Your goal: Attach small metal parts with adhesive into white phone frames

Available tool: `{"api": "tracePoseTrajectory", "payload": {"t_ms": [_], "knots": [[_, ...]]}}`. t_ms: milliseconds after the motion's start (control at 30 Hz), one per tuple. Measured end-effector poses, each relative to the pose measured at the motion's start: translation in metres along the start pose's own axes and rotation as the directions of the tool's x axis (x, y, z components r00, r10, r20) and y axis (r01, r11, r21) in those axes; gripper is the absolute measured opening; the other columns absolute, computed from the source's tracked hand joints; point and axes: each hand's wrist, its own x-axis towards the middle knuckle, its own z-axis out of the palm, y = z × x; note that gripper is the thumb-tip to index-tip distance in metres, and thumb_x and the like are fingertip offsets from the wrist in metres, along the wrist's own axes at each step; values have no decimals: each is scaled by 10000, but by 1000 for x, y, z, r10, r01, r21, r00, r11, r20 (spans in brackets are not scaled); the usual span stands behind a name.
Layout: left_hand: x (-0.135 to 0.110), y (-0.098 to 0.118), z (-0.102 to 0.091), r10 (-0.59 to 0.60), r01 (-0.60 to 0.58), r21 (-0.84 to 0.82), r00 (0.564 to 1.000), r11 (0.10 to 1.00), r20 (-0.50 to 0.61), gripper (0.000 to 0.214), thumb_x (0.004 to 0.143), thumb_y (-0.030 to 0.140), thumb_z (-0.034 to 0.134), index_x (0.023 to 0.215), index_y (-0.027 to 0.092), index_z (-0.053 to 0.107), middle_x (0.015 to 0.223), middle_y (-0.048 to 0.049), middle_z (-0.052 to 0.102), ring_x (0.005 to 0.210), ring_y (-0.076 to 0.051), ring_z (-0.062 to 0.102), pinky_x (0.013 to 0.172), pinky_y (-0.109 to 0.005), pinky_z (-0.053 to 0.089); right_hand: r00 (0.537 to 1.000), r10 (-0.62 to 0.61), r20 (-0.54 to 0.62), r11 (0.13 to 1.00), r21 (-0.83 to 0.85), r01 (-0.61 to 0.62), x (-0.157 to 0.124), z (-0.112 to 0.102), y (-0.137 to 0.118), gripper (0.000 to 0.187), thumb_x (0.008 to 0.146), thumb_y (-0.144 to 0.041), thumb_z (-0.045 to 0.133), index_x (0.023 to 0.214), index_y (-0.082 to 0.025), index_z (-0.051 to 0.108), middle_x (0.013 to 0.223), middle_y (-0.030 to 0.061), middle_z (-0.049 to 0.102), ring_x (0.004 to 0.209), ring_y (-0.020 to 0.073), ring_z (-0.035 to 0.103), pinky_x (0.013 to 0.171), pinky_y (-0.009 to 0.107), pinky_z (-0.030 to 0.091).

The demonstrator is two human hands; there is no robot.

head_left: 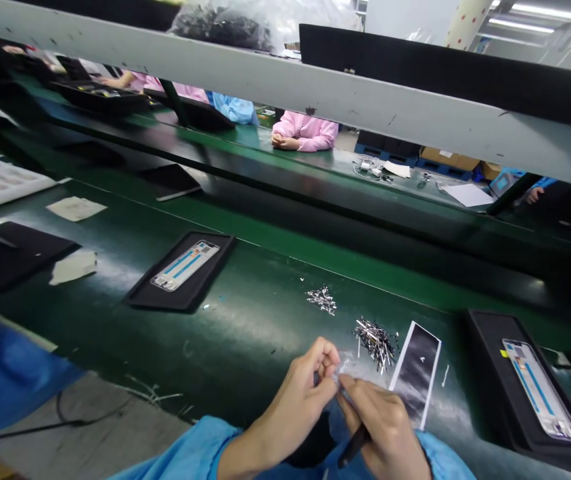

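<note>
My left hand [298, 397] is closed, its thumb and fingertips pinching a piece of clear plastic [346, 363] that looks like a small bag. Close against it, my right hand [388, 420] is closed round a thin black tool [354, 445], whose end sticks out below the palm; its tip is hidden. The right fingertips also touch the plastic. Just beyond my hands lies a pile of small black and silver strip-like parts [378, 341], and a smaller pile of silver parts [322, 300] sits farther left. A dark sheet with white edges [418, 367] lies beside my right hand.
On the green bench [260, 300], a black tray [135, 298] with a phone frame [186, 265] lies left. Another black tray [490, 373] with a phone frame [545, 390] is at right. A grey shelf beam [245, 77] crosses above. Co-workers in pink sleeves [315, 133] sit opposite.
</note>
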Motion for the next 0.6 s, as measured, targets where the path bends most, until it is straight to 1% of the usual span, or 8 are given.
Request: {"api": "tracePoseTrajectory", "payload": {"t_ms": [67, 133, 200, 267, 367, 433, 500, 600], "knots": [[1, -4, 0, -21, 21, 10, 1000, 1000, 6, 70, 688, 130, 381, 739, 174, 399, 655, 42, 366, 613, -110, 334, 578, -231, 285, 997, -42, 62, 986, -157, 52, -1, 3, 2, 217, 812, -67, 343, 895, -130, 533, 665, 46, 567, 550, 156, 523, 506, 250, 389], [1, -7, 0, -43, 42, 17, 999, 999, 20, 80, 676, 134, 386, 742, 170, 412, 647, 40, 380, 607, -113, 340, 579, -239, 283, 992, -71, 109, 950, -295, 100, -3, 6, 6, 205, 801, -67, 345, 867, -139, 525, 659, 37, 561, 533, 160, 503, 493, 258, 373], [1, -9, -1, -66, 66, 12, 997, 998, 35, 96, 661, 140, 396, 750, 163, 424, 648, 36, 397, 610, -116, 350, 587, -244, 288, 987, -112, 118, 900, -410, 151, -4, 10, 11, 217, 814, -74, 324, 854, -141, 526, 663, 39, 564, 533, 166, 499, 493, 269, 355], [1, -11, 0, -97, 97, -10, 994, 995, 45, 118, 627, 145, 403, 741, 157, 431, 647, 30, 410, 611, -118, 357, 587, -245, 293, 980, -170, 108, 849, -489, 201, -5, 14, 17, 278, 847, -73, 259, 845, -131, 531, 634, 39, 555, 524, 161, 496, 505, 274, 343], [2, -12, 3, -161, 165, -79, 986, 983, 52, 142, 586, 165, 394, 719, 149, 441, 617, 27, 418, 595, -115, 364, 563, -237, 300, 957, -275, 93, 802, -527, 282, -4, 19, 27, 402, 890, -106, 142, 776, -143, 526, 562, 23, 521, 478, 142, 469, 523, 272, 340], [4, -12, 6, -222, 227, -141, 974, 964, 54, 156, 572, 179, 384, 712, 148, 445, 591, 33, 413, 562, -106, 361, 525, -222, 297, 948, -305, 92, 799, -517, 307, -4, 21, 33, 434, 903, -134, 119, 708, -166, 505, 530, 8, 503, 453, 135, 451, 522, 267, 342], [8, -15, 9, -296, 300, -202, 954, 932, 52, 185, 536, 170, 375, 705, 150, 448, 563, 39, 412, 513, -95, 351, 472, -203, 280, 953, -288, 98, 815, -498, 297, -5, 22, 37, 424, 911, -152, 143, 673, -172, 493, 520, -2, 507, 438, 125, 448, 513, 255, 350], [14, -26, 12, -402, 400, -272, 914, 875, 50, 235, 454, 126, 366, 676, 157, 437, 485, 56, 401, 420, -81, 320, 393, -187, 228, 971, -213, 111, 847, -474, 240, -8, 26, 41, 382, 889, -116, 211, 667, -163, 519, 518, -4, 531, 433, 106, 475, 495, 224, 368]]}}
